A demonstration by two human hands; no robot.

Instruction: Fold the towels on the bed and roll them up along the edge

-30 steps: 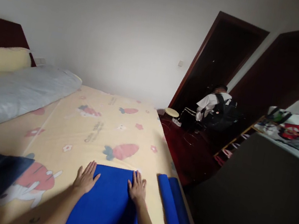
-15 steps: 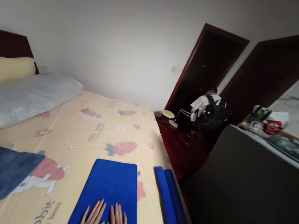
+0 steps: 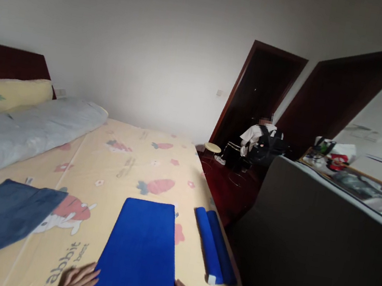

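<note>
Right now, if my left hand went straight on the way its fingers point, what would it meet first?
Your left hand would meet the blue cloth first, near its closest left corner. It seems to touch there, though depth is hard to judge.

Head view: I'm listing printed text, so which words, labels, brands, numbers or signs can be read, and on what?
"rabbit": on the pale yellow carrot-patterned fabric bedsheet.
"best": on the same bedsheet, beside "rabbit".
Too blurred to read: grey lettering farther up the bedsheet.
Too small to read: the white label on the rolled bright-blue cloth.
Nothing else is legible.
</note>
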